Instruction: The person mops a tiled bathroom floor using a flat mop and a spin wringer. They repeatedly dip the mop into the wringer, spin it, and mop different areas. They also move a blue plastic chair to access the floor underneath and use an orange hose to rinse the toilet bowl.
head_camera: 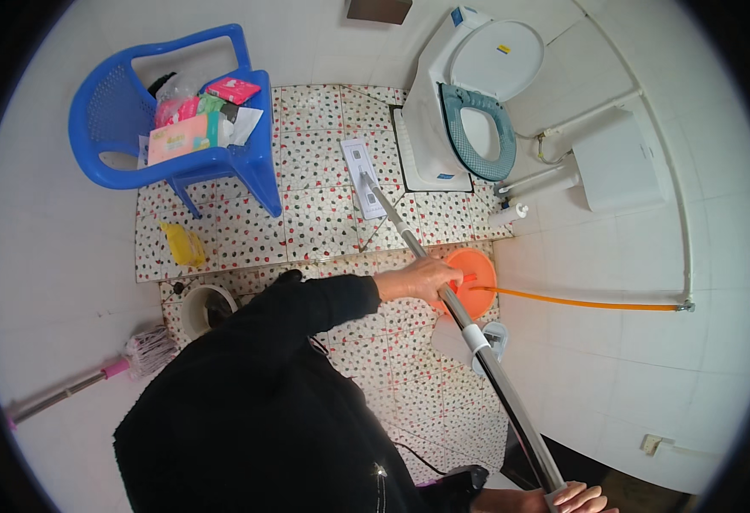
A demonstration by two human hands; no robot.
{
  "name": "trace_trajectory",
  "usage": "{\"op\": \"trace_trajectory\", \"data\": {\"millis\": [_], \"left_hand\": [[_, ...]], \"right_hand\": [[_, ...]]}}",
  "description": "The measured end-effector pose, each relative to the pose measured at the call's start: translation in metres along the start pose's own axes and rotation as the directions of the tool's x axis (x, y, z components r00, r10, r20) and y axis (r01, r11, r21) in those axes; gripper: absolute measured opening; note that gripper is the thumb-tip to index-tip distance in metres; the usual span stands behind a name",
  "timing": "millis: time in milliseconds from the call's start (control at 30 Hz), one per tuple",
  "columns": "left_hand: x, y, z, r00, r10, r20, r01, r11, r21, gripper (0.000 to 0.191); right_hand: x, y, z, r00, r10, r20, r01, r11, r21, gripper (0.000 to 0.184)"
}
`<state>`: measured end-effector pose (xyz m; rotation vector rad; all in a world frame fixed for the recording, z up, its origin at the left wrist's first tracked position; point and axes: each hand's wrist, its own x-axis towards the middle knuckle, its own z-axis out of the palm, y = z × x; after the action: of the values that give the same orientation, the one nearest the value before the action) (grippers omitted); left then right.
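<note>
My left hand grips the middle of the metal pole of a flat mop, with the thumb along it. My right hand is closed around the pole's upper end at the bottom right, partly cut off by the picture's edge. The pole slants down to a pale rectangular mop head, which lies flat on the speckled tile floor between a blue plastic chair and the toilet. Any pad beneath the mop head is hidden.
The blue chair holds packets. The toilet has a raised lid. An orange bucket with a hose stands below the floor step. A yellow pouch, a white bin and a string mop are left.
</note>
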<state>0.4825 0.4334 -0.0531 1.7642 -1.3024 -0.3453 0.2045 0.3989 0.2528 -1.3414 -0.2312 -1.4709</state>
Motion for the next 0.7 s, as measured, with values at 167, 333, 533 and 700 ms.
{"op": "trace_trajectory", "data": {"millis": [167,333,533,700], "left_hand": [[-0.006,0.018,0.023,0.99,0.138,0.024,-0.134,0.984,-0.119,0.026],[-0.013,0.0,-0.005,0.991,0.069,0.113,-0.061,0.996,-0.071,0.034],[-0.007,-0.099,-0.086,0.976,-0.179,0.124,0.153,0.969,0.195,0.035],[-0.013,-0.171,-0.15,0.921,-0.126,-0.368,0.21,0.957,0.2,0.031]], "right_hand": [[0.031,-0.005,-0.046,0.988,0.11,-0.107,-0.098,0.988,0.118,0.03],[0.026,0.023,-0.048,0.983,0.07,-0.17,-0.048,0.99,0.133,0.028],[-0.02,0.123,0.009,0.95,0.165,-0.267,-0.147,0.985,0.086,0.019],[-0.03,0.207,0.078,0.891,0.36,-0.276,-0.385,0.922,-0.038,0.025]]}}
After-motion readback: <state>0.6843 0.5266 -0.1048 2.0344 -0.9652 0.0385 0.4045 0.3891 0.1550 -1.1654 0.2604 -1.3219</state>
